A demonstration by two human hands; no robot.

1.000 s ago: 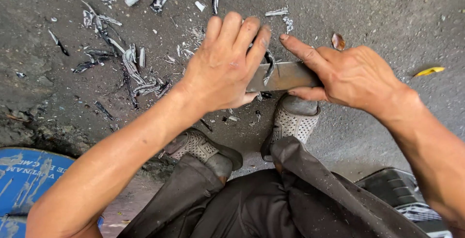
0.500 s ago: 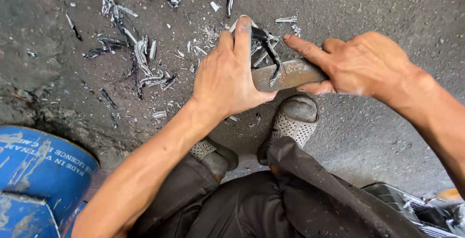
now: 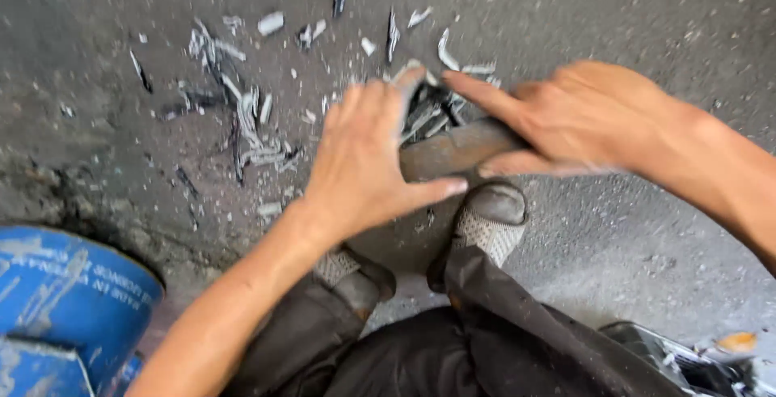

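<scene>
A flat brownish-grey blade-like tool (image 3: 453,150) lies across the middle, over the ground. My right hand (image 3: 578,118) grips its right end, index finger stretched along the top. My left hand (image 3: 368,162) wraps around dark, thin strips (image 3: 428,114) pressed against the tool, thumb under the blade. The picture is blurred by motion, so the exact grip is unclear.
Grey and dark shavings (image 3: 242,114) are scattered over the rough concrete ground (image 3: 663,9). My two shoes (image 3: 485,223) and dark trousers sit below the hands. A blue drum (image 3: 65,292) stands at lower left. A dark object (image 3: 687,361) lies at lower right.
Both hands have stayed on the tool and strips. The left hand's fingers have shifted up over the strips, and the view has drifted slightly.
</scene>
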